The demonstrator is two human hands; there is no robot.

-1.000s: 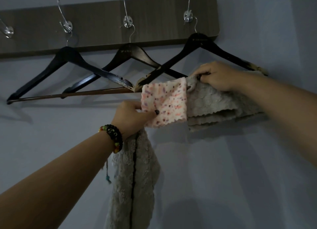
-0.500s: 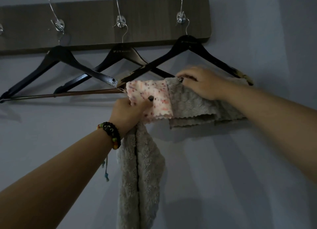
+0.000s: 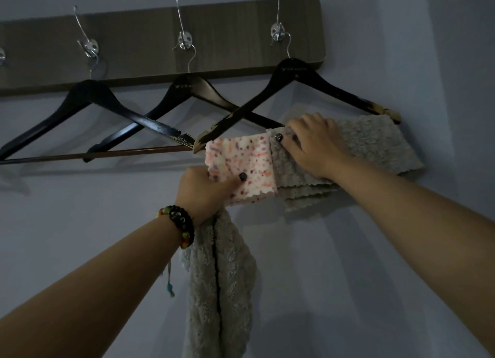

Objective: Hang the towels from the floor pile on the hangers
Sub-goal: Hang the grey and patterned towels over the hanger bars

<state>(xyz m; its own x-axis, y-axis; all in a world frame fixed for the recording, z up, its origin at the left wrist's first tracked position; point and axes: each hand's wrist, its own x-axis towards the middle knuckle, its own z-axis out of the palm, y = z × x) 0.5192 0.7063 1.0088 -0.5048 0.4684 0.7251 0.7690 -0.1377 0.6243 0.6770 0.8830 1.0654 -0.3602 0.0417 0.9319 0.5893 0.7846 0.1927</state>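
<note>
Left hand [image 3: 203,189] grasps the lower edge of the pink speckled towel [image 3: 242,167], thumb pressed on its front; the same hand also holds a long grey towel [image 3: 219,285] that hangs straight down below the wrist, a dark seam running along its length; a beaded bracelet [image 3: 179,225] sits on that wrist. Right hand [image 3: 313,143] lies on the grey hung towel [image 3: 375,146], its fingers curled over the top fold where the cloth crosses the bar, gripping it. Both draped towels sit side by side on the bar of the right hanger [image 3: 292,73], the pink one to the left and touching the grey one; the grey one fills the rest of the bar out to the hanger's worn right tip. Two more dark hangers, the middle hanger [image 3: 187,87] and the left hanger [image 3: 85,95], hang bare beside it, their arms crossing one another; all three hook onto metal pegs on a brown wall rack [image 3: 230,28] fixed to a pale wall [image 3: 348,250].
</note>
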